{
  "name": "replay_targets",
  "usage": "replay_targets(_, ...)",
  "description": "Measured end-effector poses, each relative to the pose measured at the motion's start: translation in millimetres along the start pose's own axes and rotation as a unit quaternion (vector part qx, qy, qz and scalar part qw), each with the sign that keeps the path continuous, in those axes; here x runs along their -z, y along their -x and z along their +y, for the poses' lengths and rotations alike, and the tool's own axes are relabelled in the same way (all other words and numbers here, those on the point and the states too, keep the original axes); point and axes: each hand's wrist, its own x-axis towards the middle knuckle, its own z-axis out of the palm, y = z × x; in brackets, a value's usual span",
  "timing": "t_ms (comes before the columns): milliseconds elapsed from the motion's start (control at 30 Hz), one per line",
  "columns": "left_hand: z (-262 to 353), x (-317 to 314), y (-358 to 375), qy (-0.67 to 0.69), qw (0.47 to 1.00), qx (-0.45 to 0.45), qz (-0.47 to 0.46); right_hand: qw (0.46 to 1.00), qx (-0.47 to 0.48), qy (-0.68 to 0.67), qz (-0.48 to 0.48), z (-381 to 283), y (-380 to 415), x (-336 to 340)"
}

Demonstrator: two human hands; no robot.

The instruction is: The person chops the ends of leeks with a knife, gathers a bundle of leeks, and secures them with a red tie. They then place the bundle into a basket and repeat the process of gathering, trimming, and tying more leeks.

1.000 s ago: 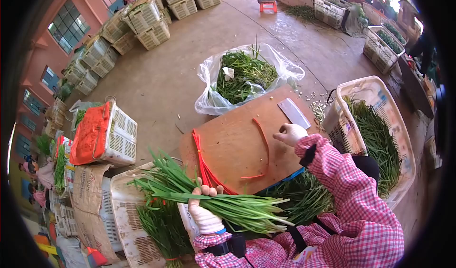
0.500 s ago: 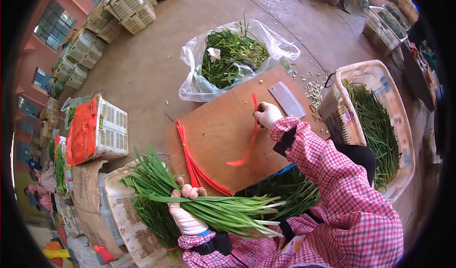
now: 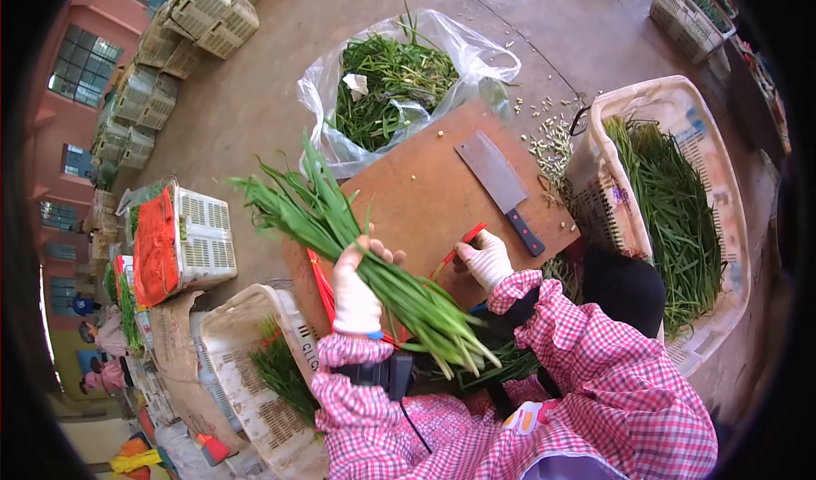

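My left hand (image 3: 357, 289), in a pale glove, is closed around a bunch of garlic chives (image 3: 410, 300). Its leafy tips point up and left, and the pale cut ends face my lap. To the right of the bunch, my gloved right hand (image 3: 484, 261) pinches a thin red tie strip (image 3: 456, 249), part of which is hidden by the leaves. Both hands are over the near side of a brown board (image 3: 395, 199). More red strips (image 3: 320, 283) lie at its left edge, partly behind my left hand. A cleaver (image 3: 495, 174) with a dark handle rests on the right of the board.
Beyond the board stands a clear plastic bag (image 3: 319, 127) of green trimmings. At right is a white crate (image 3: 722, 225) full of chives; at left, another crate (image 3: 225, 331) holds some greens. Cut stem pieces (image 3: 552, 144) litter the floor. Stacked crates (image 3: 208, 12) line the wall.
My left hand has raised the chives over the board's near edge. My right hand has drawn the red strip nearer to the bunch. The cleaver's handle, hidden before, now shows.
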Motion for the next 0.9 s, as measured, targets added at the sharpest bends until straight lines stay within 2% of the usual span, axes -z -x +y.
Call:
replay_targets(133, -21, 4, -48, -0.025, 0.998, -0.002, 0.063, 0.999, -0.038, -0.026, -0.011, -7, 5, 9)
replay_targets(200, -31, 2, -65, -0.014, 0.994, 0.027, 0.104, 0.998, -0.049, -0.027, -0.012, -7, 2, 13)
replay_targets(333, -43, -1, -90, -0.065, 0.991, 0.016, 0.113, 0.995, -0.094, -0.017, -0.012, -18, 4, 15)
replay_targets(433, -42, -4, -94, -0.104, 0.990, 0.038, 0.083, 0.998, -0.049, 0.041, -0.009, -10, 1, 16)
replay_targets(467, -42, -4, -92, -0.087, 0.993, 0.029, 0.072, 0.998, 0.013, 0.063, 0.001, -3, 0, 16)
replay_targets(500, -42, -3, -89, -0.071, 0.995, 0.020, 0.062, 0.998, 0.009, 0.062, 0.001, 1, -2, 16)
replay_targets(567, -42, 34, -101, -0.147, 0.989, -0.015, -0.009, 0.999, 0.012, 0.048, -0.014, 7, -8, 18)
replay_targets(633, -24, 48, -83, -0.162, 0.984, 0.045, 0.056, 0.997, 0.022, 0.076, -0.018, 8, -11, 19)
replay_targets(667, -20, 54, -69, -0.223, 0.969, 0.013, 0.107, 0.997, 0.018, 0.069, -0.021, 7, -10, 19)
replay_targets(767, -3, 69, -24, -0.332, 0.931, -0.056, 0.141, 0.998, 0.022, 0.056, -0.022, 7, -11, 18)
replay_targets(800, -4, 75, -12, -0.328, 0.932, -0.057, 0.143, 0.997, 0.011, 0.073, -0.024, 8, -11, 19)
replay_targets(867, -6, 87, 10, -0.350, 0.908, -0.133, 0.186, 0.996, 0.004, 0.086, -0.024, 7, -13, 20)
replay_targets(900, -10, 93, 22, -0.346, 0.909, -0.133, 0.189, 0.996, 0.009, 0.082, -0.023, 11, -16, 20)
